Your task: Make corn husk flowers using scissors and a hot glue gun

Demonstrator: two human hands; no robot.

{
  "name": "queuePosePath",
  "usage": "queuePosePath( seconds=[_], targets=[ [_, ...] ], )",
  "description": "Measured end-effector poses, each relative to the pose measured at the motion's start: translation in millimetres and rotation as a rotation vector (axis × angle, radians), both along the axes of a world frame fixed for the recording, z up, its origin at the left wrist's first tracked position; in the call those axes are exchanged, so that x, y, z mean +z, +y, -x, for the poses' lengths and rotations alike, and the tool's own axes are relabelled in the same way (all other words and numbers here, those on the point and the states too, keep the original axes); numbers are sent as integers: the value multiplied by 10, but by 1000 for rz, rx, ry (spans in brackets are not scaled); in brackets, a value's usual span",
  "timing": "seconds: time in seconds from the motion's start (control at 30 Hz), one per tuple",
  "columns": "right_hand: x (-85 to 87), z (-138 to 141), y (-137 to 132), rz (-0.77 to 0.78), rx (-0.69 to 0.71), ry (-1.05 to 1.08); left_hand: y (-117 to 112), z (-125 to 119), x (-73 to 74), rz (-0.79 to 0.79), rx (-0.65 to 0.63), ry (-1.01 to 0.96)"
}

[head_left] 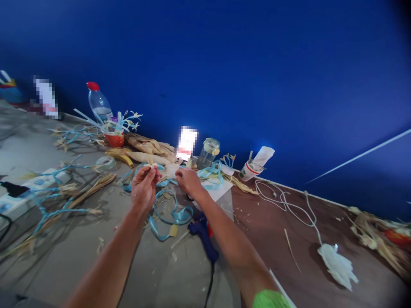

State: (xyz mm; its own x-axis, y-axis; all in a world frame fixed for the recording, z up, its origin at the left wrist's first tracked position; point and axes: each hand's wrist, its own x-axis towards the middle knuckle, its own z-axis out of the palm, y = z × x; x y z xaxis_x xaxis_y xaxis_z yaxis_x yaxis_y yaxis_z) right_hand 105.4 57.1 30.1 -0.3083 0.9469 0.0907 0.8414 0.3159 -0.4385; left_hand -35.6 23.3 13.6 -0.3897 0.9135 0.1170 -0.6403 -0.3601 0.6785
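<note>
My left hand (144, 185) is raised over the floor and pinches a small pale husk piece (152, 165) between thumb and fingers. My right hand (189, 180) reaches forward beside it, its fingers closed near a small cream piece (172, 170); whether it grips that piece is unclear. Light blue ribbon (170, 210) lies in loops under and between both hands. A blue glue gun (203, 234) rests on the floor below my right forearm.
Along the blue wall stand a red-capped plastic bottle (98, 104), a red cup with blue sticks (114, 137), dried corn husks (148, 146), a glass jar (208, 152) and a paper cup (251, 170). A white cable (289, 205) crosses the brown floor. Blue-wrapped twigs (61, 201) lie left.
</note>
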Motion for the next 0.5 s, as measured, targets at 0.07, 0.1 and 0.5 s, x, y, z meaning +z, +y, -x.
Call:
queuePosePath(
  seconds=[0.07, 0.1, 0.5],
  targets=[
    [-44, 82, 59, -19, 12, -36, 0, -5, -15, -5, 3, 5],
    [-73, 119, 89, -30, 18, -54, -1, -7, -22, -7, 3, 7],
    [-203, 224, 232, -91, 25, -46, -31, -43, -38, -6, -18, 41]
  ],
)
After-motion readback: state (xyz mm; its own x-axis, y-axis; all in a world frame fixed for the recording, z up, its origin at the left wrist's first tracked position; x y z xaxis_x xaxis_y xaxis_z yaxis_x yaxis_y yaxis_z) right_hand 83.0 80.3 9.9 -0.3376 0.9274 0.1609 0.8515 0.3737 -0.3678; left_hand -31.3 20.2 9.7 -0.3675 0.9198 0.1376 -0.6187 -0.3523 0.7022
